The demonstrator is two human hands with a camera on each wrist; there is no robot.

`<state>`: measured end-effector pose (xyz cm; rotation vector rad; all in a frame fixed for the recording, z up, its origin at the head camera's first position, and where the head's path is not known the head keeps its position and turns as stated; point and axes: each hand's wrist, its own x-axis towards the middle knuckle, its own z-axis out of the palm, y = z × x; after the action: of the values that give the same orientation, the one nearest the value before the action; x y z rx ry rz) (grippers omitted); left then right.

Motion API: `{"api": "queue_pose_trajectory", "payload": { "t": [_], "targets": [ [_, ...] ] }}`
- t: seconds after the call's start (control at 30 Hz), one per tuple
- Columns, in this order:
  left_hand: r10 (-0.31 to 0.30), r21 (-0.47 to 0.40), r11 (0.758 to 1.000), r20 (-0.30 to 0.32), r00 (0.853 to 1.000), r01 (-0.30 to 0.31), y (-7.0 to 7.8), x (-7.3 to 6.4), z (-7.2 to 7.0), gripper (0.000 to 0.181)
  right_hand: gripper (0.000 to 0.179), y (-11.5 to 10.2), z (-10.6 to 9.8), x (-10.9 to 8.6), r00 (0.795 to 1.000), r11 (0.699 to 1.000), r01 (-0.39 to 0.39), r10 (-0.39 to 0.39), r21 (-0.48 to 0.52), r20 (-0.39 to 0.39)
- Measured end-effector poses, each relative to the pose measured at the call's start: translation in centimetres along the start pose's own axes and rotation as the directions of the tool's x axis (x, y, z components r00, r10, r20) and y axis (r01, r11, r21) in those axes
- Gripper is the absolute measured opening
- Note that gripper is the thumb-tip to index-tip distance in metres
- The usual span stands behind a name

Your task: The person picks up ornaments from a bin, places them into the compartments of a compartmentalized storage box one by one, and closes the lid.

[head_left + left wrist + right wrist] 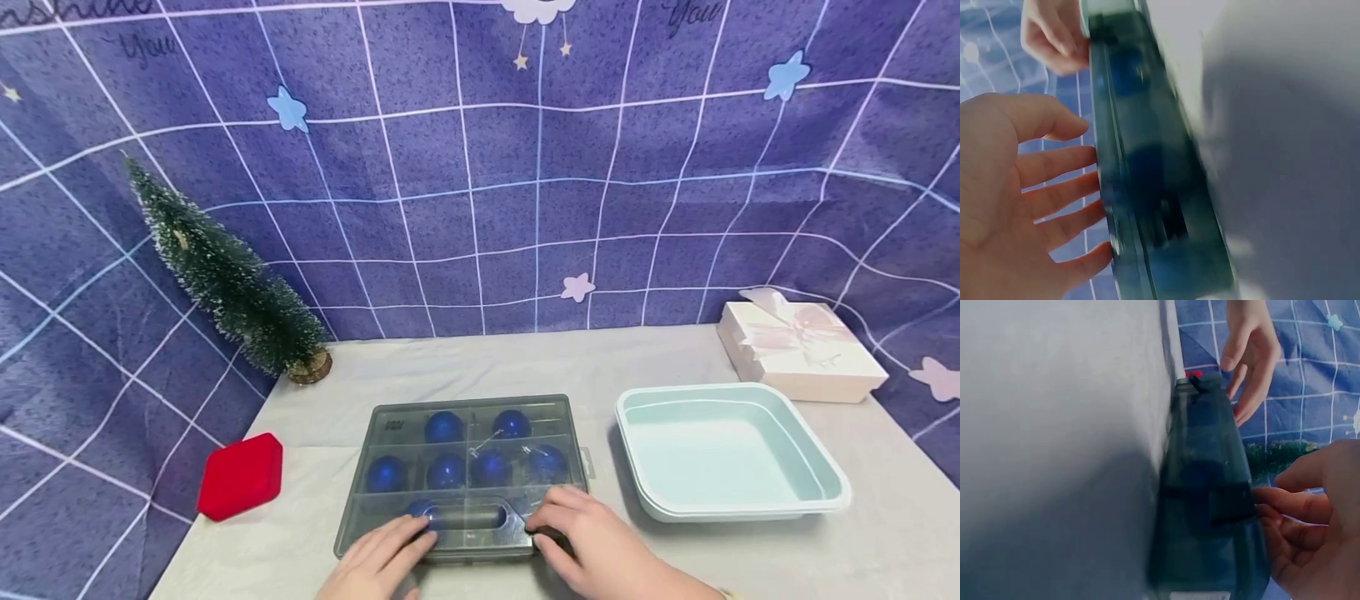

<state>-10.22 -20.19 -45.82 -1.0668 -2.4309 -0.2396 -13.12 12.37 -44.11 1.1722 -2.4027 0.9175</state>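
A flat grey see-through compartment box [465, 477] lies on the table, its lid down and its handle [468, 517] toward me. Several shiny blue balls [444, 427] sit in its compartments. My left hand [382, 557] rests its fingertips on the lid's near left part, fingers fairly straight and thumb apart in the left wrist view. On the near right edge, by a dark latch [1232, 505], the loosely bent fingers of my right hand [596, 542] touch the box. The right thumb stands off the box in the right wrist view.
Right of the box stands a pale blue plastic tub [735, 510], with a white ribboned gift box [817, 350] behind it. To the left lie a red case [242, 477] and a small frosted pine tree [232, 283]. A purple checked cloth [480, 167] hangs behind.
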Motion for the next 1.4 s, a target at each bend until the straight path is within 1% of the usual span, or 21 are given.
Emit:
{"api": "queue_pose_trajectory", "payload": {
  "t": [0.13,0.2,0.27,0.37,0.43,0.47,0.5,0.57,0.63,0.7,0.77,0.8,0.83,0.93,1.0,1.03,1.07,1.17,1.23,1.3,1.4],
  "targets": [
    [-0.096,0.065,0.993,-0.006,0.995,0.096,-1.1,-1.0,-0.7,0.052,0.011,-0.7,0.1,1.0,0.998,0.999,0.005,-0.007,0.033,0.07],
    [-0.156,0.087,0.984,-0.007,0.988,0.156,-1.5,-1.4,-0.9,0.054,0.012,-1.0,0.3,1.5,0.995,0.998,0.008,-0.015,0.068,0.101],
    [-0.202,0.102,0.974,-0.017,0.979,0.203,-1.8,-1.8,-1.2,0.052,0.015,-1.3,0.5,2.0,0.989,0.99,-0.004,-0.017,0.14,0.148],
    [-0.217,0.106,0.97,-0.038,0.975,0.22,-2.5,-2.4,-1.4,0.05,0.019,-1.9,1.2,2.6,0.972,0.965,-0.035,-0.027,0.26,0.232],
    [-0.201,0.102,0.973,-0.055,0.978,0.206,-2.9,-2.8,-1.5,0.051,0.022,-2.3,1.9,3.0,0.949,0.936,-0.095,-0.017,0.338,0.314],
    [-0.19,0.099,0.976,-0.062,0.98,0.195,-3.1,-2.9,-1.4,0.052,0.024,-2.5,2.4,3.1,0.933,0.914,-0.136,-0.011,0.383,0.359],
    [-0.182,0.088,0.978,-0.069,0.981,0.188,-3.3,-3.0,-1.4,0.052,0.025,-2.7,3.0,3.2,0.918,0.879,-0.188,-0.001,0.438,0.397],
    [-0.185,0.075,0.979,-0.071,0.98,0.19,-3.5,-3.1,-1.4,0.052,0.028,-3.0,4.2,3.4,0.878,0.775,-0.321,0.027,0.545,0.478],
    [-0.202,0.056,0.977,-0.063,0.977,0.205,-3.5,-3.1,-1.3,0.05,0.033,-3.3,5.5,3.5,0.835,0.623,-0.458,0.056,0.634,0.547],
    [-0.222,0.04,0.974,-0.057,0.973,0.224,-3.5,-3.1,-1.3,0.048,0.04,-3.5,6.8,3.7,0.81,0.478,-0.538,0.064,0.694,0.583],
    [-0.231,0.037,0.972,-0.053,0.972,0.233,-3.5,-3.0,-1.4,0.048,0.047,-3.5,7.9,3.9,0.798,0.397,-0.564,0.04,0.724,0.601],
    [-0.232,0.035,0.972,-0.052,0.971,0.234,-3.4,-2.9,-1.3,0.048,0.051,-3.6,8.4,4.0,0.797,0.348,-0.576,0.036,0.74,0.603],
    [-0.233,0.034,0.971,-0.053,0.971,0.235,-3.4,-2.9,-1.3,0.049,0.053,-3.7,8.9,4.0,0.794,0.316,-0.584,0.031,0.748,0.607],
    [-0.234,0.025,0.972,-0.065,0.97,0.236,-3.3,-3.0,-1.4,0.051,0.058,-3.9,10.3,4.1,0.776,0.192,-0.625,0.039,0.757,0.63],
    [-0.234,0.015,0.972,-0.075,0.969,0.235,-3.3,-3.0,-1.4,0.053,0.058,-4.1,11.1,4.1,0.772,0.139,-0.634,0.062,0.76,0.633],
    [-0.233,0.011,0.972,-0.081,0.969,0.234,-3.3,-3.1,-1.4,0.053,0.058,-4.2,11.5,4.2,0.771,0.122,-0.636,0.071,0.762,0.633],
    [-0.23,0.006,0.973,-0.085,0.969,0.231,-3.4,-3.1,-1.5,0.053,0.059,-4.3,11.9,4.2,0.776,0.114,-0.63,0.076,0.768,0.626],
    [-0.225,-0.007,0.974,-0.089,0.97,0.226,-3.4,-3.2,-1.5,0.054,0.06,-4.6,12.6,4.4,0.793,0.12,-0.609,0.086,0.784,0.603],
    [-0.224,-0.015,0.975,-0.087,0.971,0.223,-3.4,-3.2,-1.6,0.055,0.058,-4.7,12.9,4.5,0.796,0.113,-0.605,0.088,0.788,0.599],
    [-0.224,-0.021,0.975,-0.084,0.971,0.223,-3.4,-3.2,-1.7,0.055,0.057,-4.9,13.0,4.7,0.799,0.117,-0.601,0.091,0.791,0.594],
    [-0.221,-0.029,0.975,-0.079,0.972,0.219,-3.4,-3.2,-1.8,0.056,0.055,-5.0,13.1,4.7,0.8,0.105,-0.6,0.107,0.793,0.591]
  ]
}}
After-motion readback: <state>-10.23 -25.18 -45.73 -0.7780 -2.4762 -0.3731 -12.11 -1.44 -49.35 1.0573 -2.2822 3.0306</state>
